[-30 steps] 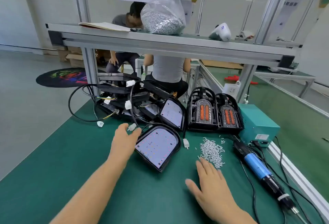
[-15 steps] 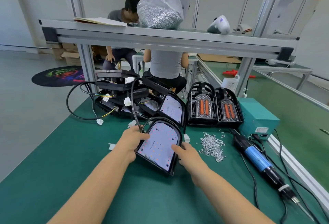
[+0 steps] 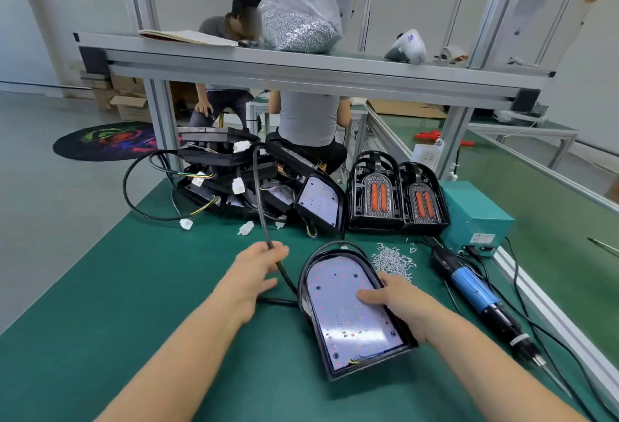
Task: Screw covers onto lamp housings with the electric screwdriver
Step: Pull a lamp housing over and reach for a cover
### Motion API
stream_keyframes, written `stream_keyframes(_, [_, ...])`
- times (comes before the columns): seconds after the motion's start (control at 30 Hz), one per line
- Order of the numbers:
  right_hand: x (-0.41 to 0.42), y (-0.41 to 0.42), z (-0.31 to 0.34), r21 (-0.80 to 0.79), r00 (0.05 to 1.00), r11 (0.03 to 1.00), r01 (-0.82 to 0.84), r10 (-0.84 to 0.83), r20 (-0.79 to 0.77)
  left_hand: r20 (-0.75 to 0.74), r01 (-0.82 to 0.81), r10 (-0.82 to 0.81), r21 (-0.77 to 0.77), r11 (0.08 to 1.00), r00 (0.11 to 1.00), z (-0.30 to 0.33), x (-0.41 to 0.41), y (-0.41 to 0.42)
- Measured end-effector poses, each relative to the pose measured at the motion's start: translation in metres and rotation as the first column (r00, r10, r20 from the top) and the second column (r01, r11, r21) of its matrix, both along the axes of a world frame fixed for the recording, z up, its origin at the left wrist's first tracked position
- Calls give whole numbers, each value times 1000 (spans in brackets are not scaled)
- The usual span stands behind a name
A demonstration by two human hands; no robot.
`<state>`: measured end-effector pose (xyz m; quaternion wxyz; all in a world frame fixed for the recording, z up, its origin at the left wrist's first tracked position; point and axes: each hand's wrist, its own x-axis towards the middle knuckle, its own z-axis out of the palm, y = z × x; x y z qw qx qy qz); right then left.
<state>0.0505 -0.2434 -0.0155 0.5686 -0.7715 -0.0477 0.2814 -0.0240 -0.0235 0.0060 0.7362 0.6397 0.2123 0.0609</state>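
A black lamp housing (image 3: 348, 314) with a white LED board facing up lies on the green mat in front of me. My right hand (image 3: 398, 304) grips its right edge, thumb on the board. My left hand (image 3: 256, 270) holds the housing's black cable (image 3: 261, 207) just left of it. Two black covers (image 3: 397, 197) with orange lenses lean at the back. A pile of small screws (image 3: 393, 259) lies right of the housing. The blue electric screwdriver (image 3: 479, 294) rests on the mat at the right, untouched.
A stack of more housings with tangled cables (image 3: 234, 177) sits at the back left. A teal power box (image 3: 475, 217) stands at the right. An aluminium shelf (image 3: 301, 69) overhead carries a bag of screws (image 3: 298, 16). Two people sit beyond the bench.
The housing came off the pile toward me and now lies flat. My right hand moved from the mat onto its right edge; my left hand shifted from the housing to its cable.
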Motion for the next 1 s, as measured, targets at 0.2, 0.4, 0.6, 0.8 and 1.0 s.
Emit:
stream_keyframes(0.2, [9,4,-2,-217,990,973,-80,102,95,313,-33,-4,115,993,950,26,3,14])
stream_keyframes(0.4, [20,-3,-2,-282,991,957,-75,103,87,330,5,-119,326,945,936,6,-29,-6])
stream_keyframes(0.6, [26,-4,-1,-319,985,943,-96,136,105,398,-199,53,338,920,916,-18,-57,21])
stream_keyframes(0.8, [26,-11,-3,-362,967,912,-191,237,88,168,-404,368,320,857,914,-41,-31,71])
stream_keyframes(1.0, [27,4,3,-579,892,789,-207,396,220,22,-308,357,558,770,934,-34,-5,71])
